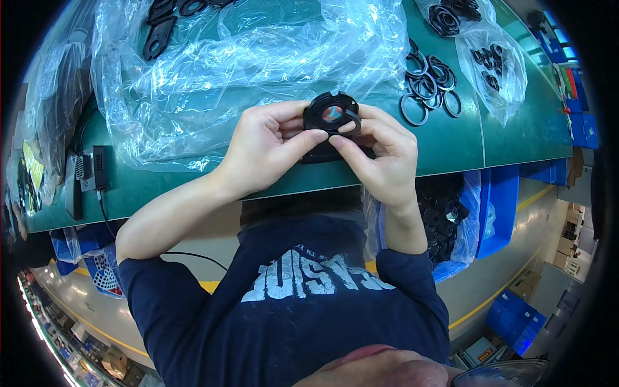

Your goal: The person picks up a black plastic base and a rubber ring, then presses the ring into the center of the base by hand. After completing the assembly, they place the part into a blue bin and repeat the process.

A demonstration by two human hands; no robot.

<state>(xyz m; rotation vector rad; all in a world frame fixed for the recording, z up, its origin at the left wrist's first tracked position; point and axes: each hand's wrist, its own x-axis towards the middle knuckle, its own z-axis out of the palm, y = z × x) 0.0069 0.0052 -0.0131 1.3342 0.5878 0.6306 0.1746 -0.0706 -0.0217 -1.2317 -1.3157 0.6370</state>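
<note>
Between my two hands, over the near edge of the green table, is a round black plastic part [320, 113] with an opening in its middle. My left hand [271, 143] grips its left side, thumb on the face and fingers behind. With thumb and fingers my right hand [383, 147] pinches a dark ring [350, 125] against the part's lower right. The ring overlaps the part's face; whether it is seated cannot be seen. Below the thumbs another black piece [320, 153] shows, partly hidden by my hands.
Clear plastic sheeting [213, 84] covers much of the green table [516, 138]. Loose dark rings [425, 90] lie right of my hands. A bag of small black parts [493, 68] sits farther right. Below the edge stands a blue bin [500, 213]; a small black device [97, 168] is at left.
</note>
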